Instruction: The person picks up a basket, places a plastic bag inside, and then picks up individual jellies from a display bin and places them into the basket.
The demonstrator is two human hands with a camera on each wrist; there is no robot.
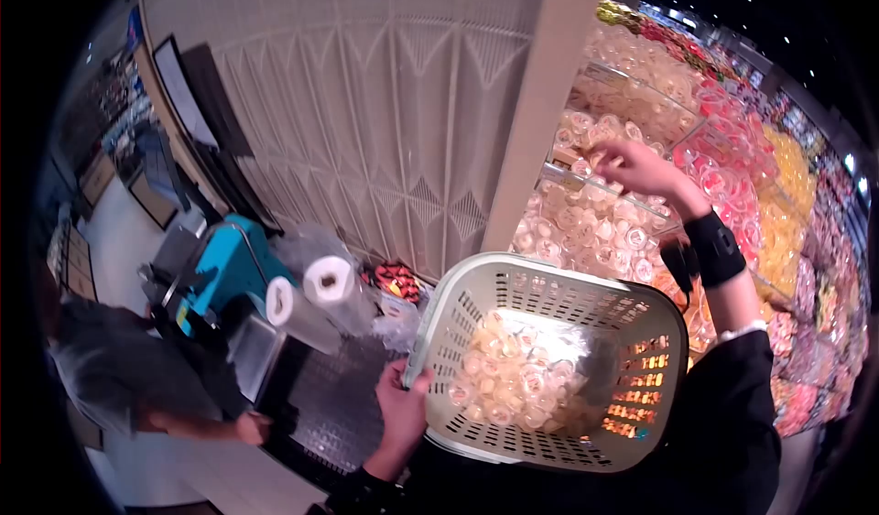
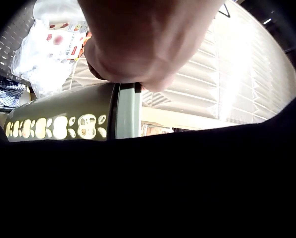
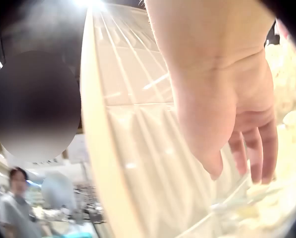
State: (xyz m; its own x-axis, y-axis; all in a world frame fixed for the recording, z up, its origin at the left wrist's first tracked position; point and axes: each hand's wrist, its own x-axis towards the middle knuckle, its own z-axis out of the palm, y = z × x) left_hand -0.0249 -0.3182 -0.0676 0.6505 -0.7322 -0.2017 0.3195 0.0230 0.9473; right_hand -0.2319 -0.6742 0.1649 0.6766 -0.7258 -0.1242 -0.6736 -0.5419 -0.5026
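Note:
My left hand grips the rim of a pale grey-green plastic shopping basket, thumb over the edge. In the left wrist view the same hand covers part of the basket's slotted wall. Inside the basket lies a heap of small clear-wrapped pale packs, gathered toward its left half. My right hand is stretched out over a shelf bin of similar pale packs. Seen from the right wrist, that hand points its fingers downward, thumb apart, with nothing between them.
Clear dividers split the tiered display; pink packs and yellow packs fill bins to the right. A ribbed cream panel rises ahead. On the left counter stand plastic bag rolls and a turquoise machine, beside another person.

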